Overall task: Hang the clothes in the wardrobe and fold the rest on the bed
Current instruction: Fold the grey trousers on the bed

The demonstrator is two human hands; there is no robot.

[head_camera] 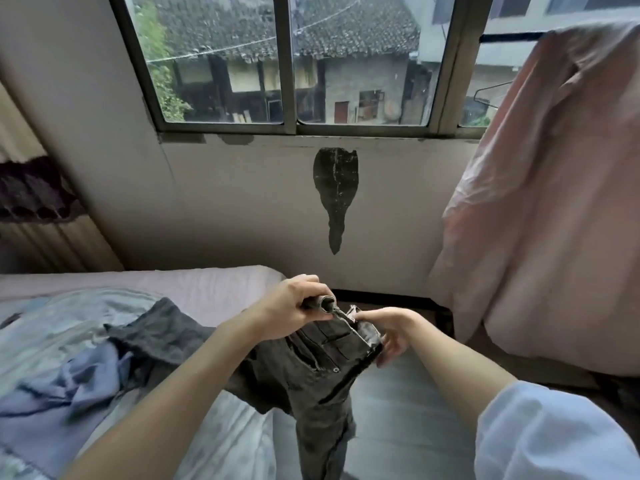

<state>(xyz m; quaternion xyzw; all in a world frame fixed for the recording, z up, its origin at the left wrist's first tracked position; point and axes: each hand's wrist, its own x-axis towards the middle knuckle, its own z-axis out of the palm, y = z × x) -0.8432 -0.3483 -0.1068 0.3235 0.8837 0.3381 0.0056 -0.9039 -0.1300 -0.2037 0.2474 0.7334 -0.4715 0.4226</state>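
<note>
The bed (pixel 221 285) spreads below me, its pale sheet rumpled. On my right a pink curtain (pixel 540 202) hangs beside the window (pixel 291 64). A light blue garment (pixel 69 382) lies crumpled on the bed to my left, with a dark grey garment (pixel 162 327) just beside it. I hold a pair of dark grey jeans (pixel 318 375) up over the bed, the legs hanging down in front of me. My left hand (pixel 294 306) is curled tight around one end of the waistband, my right hand (pixel 391 330) pinches the waistband on the other side near the fly, thumb on top, fingers tucked behind the cloth.
</note>
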